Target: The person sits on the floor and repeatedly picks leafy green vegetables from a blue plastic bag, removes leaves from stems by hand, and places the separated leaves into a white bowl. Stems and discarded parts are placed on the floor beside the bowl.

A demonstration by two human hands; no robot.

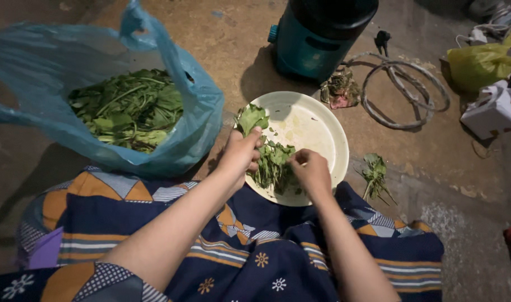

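Note:
My left hand (241, 154) holds a leafy green stem (252, 118) over a pale round plate (317, 126) on the floor. My right hand (310, 170) pinches the leaves of the same bunch, just above a small pile of picked green leaves (275, 165) on the plate's near side. Both forearms reach out over my lap, which is covered in dark blue patterned cloth (255, 251). To the left, a blue plastic bag (194, 112) lies open and holds a heap of leafy greens (129, 109).
A teal and black cylindrical appliance (317, 36) stands behind the plate, a crumpled rag (340, 89) beside it. A coiled cable (403, 92) lies to the right, with discarded stems (375, 176), a yellow bag (482, 61) and a white box (493, 109). The floor is bare concrete.

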